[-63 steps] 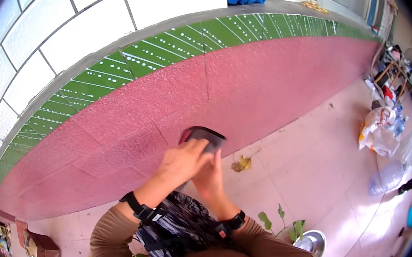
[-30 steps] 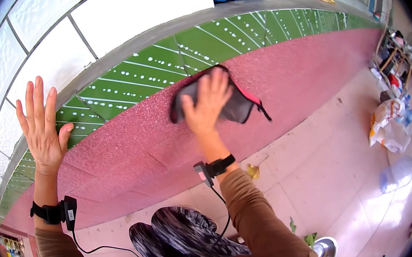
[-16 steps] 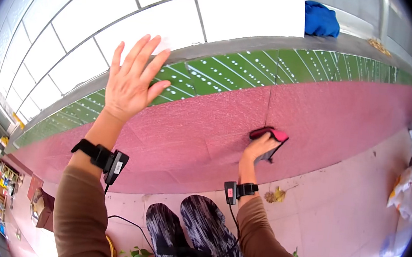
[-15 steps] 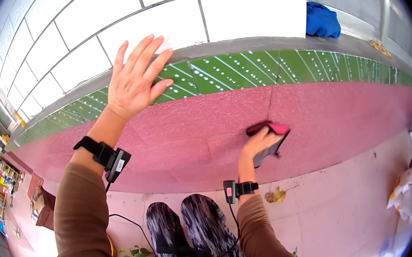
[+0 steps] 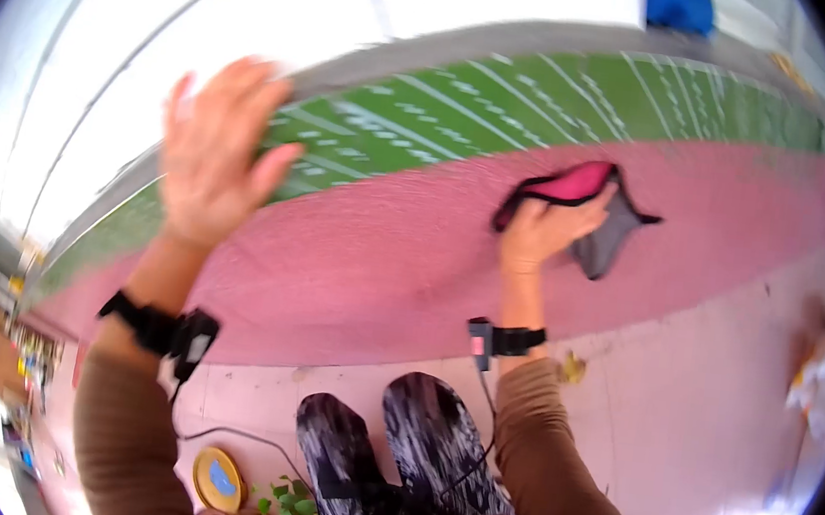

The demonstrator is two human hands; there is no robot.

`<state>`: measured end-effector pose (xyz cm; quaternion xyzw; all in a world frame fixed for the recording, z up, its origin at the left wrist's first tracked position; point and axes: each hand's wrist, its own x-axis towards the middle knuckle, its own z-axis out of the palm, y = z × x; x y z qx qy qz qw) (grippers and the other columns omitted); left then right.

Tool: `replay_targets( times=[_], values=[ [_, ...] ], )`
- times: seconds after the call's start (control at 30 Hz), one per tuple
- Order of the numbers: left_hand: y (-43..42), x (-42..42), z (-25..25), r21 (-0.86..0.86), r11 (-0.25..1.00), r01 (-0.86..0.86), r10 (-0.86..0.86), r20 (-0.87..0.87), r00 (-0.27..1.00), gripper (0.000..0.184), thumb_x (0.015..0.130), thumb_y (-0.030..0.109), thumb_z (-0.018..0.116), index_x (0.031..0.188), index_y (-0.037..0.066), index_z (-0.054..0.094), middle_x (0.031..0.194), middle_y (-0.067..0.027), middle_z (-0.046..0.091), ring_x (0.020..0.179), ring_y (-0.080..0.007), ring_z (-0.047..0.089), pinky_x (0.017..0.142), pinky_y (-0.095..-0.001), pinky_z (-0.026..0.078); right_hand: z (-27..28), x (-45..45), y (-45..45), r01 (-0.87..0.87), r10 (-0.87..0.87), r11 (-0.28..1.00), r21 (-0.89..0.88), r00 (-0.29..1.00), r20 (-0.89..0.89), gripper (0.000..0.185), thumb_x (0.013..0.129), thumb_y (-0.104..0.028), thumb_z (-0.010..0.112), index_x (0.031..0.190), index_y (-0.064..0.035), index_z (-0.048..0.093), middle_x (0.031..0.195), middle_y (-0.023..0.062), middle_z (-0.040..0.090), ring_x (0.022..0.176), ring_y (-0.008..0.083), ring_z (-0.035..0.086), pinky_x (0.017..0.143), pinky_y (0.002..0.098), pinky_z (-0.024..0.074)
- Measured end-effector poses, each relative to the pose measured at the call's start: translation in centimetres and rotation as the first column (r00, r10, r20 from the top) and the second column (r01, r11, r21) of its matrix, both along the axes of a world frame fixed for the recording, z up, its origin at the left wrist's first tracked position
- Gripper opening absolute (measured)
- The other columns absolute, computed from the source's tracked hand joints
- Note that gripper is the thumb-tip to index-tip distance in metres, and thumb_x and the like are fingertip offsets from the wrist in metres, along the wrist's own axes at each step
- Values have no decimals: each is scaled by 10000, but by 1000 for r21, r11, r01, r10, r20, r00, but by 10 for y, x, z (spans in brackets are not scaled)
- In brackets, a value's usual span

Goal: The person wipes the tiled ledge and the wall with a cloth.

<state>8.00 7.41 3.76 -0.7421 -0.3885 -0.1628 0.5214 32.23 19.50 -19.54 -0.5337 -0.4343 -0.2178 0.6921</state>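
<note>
My right hand [image 5: 546, 233] is closed around part of a dark grey cloth item [image 5: 605, 240] with a black edge and a pink inner side. The item lies spread against the pink wall [image 5: 363, 252], below the green tiled band [image 5: 509, 107]. At the left, my left hand [image 5: 217, 157] is open and blurred, its fingers spread over the ledge and green tiles near the white tiles. Nothing is in it. Each wrist wears a black strap with a small device.
A blue cloth [image 5: 680, 6] rests on the ledge [image 5: 556, 36] at the top. Below are a round yellow-rimmed item [image 5: 218, 479] and a green plant [image 5: 293, 514]. A dry leaf [image 5: 573, 367] and a plastic bag [image 5: 819, 376] lie on the floor at the right.
My right hand has moved up the wall with the cloth item, which is spread wider now. My left hand has shifted a little left. The view has moved, and the yellow-rimmed item shows more fully.
</note>
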Motion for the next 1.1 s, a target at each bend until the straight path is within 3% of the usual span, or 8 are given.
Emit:
replay_targets(
  times=[0.07,0.2,0.23,0.47,0.6,0.83,0.97,1.1],
  values=[
    [4,-4,-1,10,999,46,-46,-25,999,393,894,378,508,1186,118,551,1220,-64,561,1214,-205,471,1076,-435,214,-30,-9,-6,-97,98,995,17,979,-181,613,844,-276,443,1348,45,304,1417,323,214,1311,480,199,1058,595,117],
    [4,-11,2,10,1000,-21,23,-133,991,386,951,312,400,1233,74,512,1253,-95,541,1215,-234,469,1074,-411,224,-110,-13,-14,-112,112,980,-163,994,-10,602,873,-381,401,1302,41,376,1411,333,196,1340,489,135,1042,637,86],
    [4,-8,3,23,999,-39,42,-153,987,386,955,294,386,1253,75,495,1254,-96,538,1210,-233,472,1070,-401,233,-117,-16,-19,-165,148,962,-217,985,-91,591,883,-363,407,1287,67,376,1412,326,192,1347,488,107,1043,637,83],
    [4,-4,3,37,998,-45,50,-126,991,360,936,276,433,1222,78,526,1229,-75,560,1190,-205,489,1065,-372,237,-96,-15,-21,-230,183,956,-183,953,-242,523,861,-243,452,1246,104,381,1440,336,119,1360,479,65,1043,635,71],
    [6,-3,3,33,998,-48,51,-115,992,362,933,271,437,1222,71,525,1232,-75,558,1196,-214,485,1062,-374,238,-17,14,-1,-158,148,986,-52,977,-155,274,788,-221,515,789,51,481,1458,307,150,1367,466,77,1033,646,65],
    [7,-10,6,66,998,6,7,-194,981,406,960,292,379,1262,44,488,1299,-121,504,1236,-278,442,1048,-441,249,44,45,8,-141,140,990,14,990,28,416,779,-295,544,1002,54,511,1465,264,187,1364,443,127,1027,640,74],
    [11,-17,8,27,997,73,-66,-192,979,435,972,298,355,1288,19,459,1329,-140,482,1242,-306,431,1059,-458,239,-23,57,15,-76,73,997,-29,993,-89,398,753,-263,521,985,61,502,1462,263,202,1367,424,141,1030,636,73],
    [13,-30,13,-6,998,63,-62,-251,966,412,979,250,353,1268,-21,467,1260,-159,530,1163,-322,485,993,-418,331,-108,55,18,-76,21,985,-153,943,-332,505,766,-229,458,1154,92,431,1453,315,134,1353,456,139,1071,586,71]
  ],
)
